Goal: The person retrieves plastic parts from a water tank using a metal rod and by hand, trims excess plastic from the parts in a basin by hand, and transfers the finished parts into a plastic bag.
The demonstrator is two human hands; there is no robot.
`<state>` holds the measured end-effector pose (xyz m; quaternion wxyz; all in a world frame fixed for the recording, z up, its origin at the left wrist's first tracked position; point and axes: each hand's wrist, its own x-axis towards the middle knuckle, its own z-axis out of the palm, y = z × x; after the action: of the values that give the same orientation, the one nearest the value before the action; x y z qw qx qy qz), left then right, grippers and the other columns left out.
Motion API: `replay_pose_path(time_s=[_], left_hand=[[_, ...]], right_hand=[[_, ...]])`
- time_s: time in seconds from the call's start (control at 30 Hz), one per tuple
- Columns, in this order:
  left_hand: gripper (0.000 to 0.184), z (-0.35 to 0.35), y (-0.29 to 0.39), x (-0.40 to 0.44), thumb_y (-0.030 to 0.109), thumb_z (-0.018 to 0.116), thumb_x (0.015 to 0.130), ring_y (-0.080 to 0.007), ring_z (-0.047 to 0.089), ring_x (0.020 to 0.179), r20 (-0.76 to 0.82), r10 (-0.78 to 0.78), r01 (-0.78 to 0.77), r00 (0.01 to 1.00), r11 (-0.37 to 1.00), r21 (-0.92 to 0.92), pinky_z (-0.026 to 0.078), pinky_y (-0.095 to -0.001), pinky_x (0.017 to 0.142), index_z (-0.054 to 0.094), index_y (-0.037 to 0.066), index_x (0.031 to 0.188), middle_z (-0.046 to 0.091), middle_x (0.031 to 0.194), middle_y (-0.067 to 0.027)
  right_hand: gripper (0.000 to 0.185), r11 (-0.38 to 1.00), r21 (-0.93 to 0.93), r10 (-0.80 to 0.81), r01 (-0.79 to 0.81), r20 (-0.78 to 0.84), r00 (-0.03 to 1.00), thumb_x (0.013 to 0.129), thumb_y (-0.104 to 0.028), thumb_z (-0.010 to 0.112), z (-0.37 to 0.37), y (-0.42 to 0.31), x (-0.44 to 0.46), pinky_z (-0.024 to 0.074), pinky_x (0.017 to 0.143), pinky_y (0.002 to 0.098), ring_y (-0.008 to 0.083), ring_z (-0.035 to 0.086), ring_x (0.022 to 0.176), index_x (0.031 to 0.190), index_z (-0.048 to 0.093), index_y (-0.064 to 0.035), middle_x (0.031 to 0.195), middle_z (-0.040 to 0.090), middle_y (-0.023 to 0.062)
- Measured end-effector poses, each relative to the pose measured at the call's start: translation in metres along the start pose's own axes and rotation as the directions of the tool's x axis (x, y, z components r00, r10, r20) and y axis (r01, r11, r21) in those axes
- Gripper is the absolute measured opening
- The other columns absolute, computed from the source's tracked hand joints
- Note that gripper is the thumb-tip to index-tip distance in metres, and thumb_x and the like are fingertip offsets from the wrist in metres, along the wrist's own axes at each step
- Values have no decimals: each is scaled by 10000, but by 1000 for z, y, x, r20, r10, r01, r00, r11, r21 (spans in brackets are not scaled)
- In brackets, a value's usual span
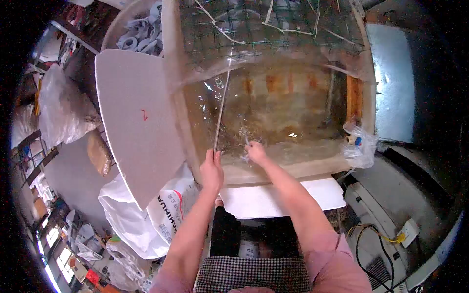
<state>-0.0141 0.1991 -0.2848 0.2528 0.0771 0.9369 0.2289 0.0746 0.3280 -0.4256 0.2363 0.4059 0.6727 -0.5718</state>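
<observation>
A tank of brownish water (286,110) lies in front of me, framed by a pale rim (298,170). My left hand (212,171) is wrapped around the lower end of a long thin metal rod (223,105). The rod slants up and away over the water, its far end reaching the clear plastic film (273,58). Close to the water near the front rim, my right hand (256,153) has its fingers pinched together. Something small and whitish shows at its fingertips among splashes, too unclear to name.
Green netting (273,24) with pale twig-like strips covers the tank's far part. Left stands a large grey-white board (139,112), with a white printed sack (171,205) below it. A plastic-wrapped pipe fitting (359,144) sits at the right rim. Cables (376,232) hang lower right.
</observation>
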Motion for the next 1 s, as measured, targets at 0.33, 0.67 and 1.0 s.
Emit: replay_pose_path(time_s=[0.33, 0.67, 1.0], left_hand=[[209, 49, 44, 59, 264, 489, 889, -441, 542, 679, -40, -9, 6, 999, 997, -74, 401, -495, 564, 493, 60, 936, 562, 692, -237], [225, 43, 67, 75, 263, 499, 884, -423, 552, 690, -75, 85, -89, 994, 995, -50, 417, -465, 574, 502, 38, 889, 567, 702, -225], [201, -46, 19, -94, 221, 472, 890, -451, 534, 749, 226, -85, 67, 970, 994, 88, 394, -517, 625, 452, 30, 949, 561, 748, -258]], right_hand=[[93, 976, 210, 86, -55, -137, 987, 866, -83, 472, -45, 82, 4, 456, 520, 318, 165, 554, 606, 808, 493, -14, 686, 547, 85], [187, 973, 232, 27, -10, -70, 997, 873, -128, 477, -75, 29, -33, 449, 567, 304, 156, 556, 618, 732, 461, -7, 648, 541, 71], [141, 970, 224, 109, -93, -60, 992, 819, -124, 500, -127, 43, -97, 461, 603, 314, 182, 589, 643, 777, 498, 10, 668, 554, 94]])
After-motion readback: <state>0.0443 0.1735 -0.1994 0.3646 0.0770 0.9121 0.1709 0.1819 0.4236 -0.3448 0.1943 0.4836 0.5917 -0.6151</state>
